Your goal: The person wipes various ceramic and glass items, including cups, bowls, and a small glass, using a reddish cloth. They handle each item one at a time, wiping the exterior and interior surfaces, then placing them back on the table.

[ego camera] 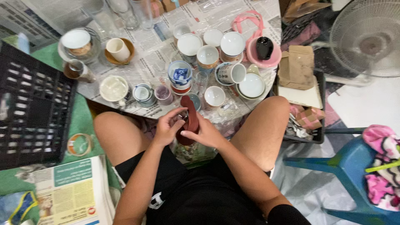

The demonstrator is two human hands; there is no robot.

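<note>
While both hands close around it, a dark red-brown oblong ceramic piece (189, 121) is held upright above the seated person's lap, at the near edge of the newspaper-covered table (158, 50).

Seen from above, the left hand (167, 127) curls its fingers against the piece's left side, thumb up near a small clear bit at its middle that is too small to make out; the right hand (205, 132) wraps the lower right side, fingers bent and touching the piece. Just beyond its top stand a white cup (214, 96) and a small purple-tinted glass cup (163, 93), with a blue-and-white patterned cup (180, 75) behind them. A black plastic crate (33, 108) lies to the left, and a roll of tape (78, 144) rests on the green floor beside the left knee.
</note>
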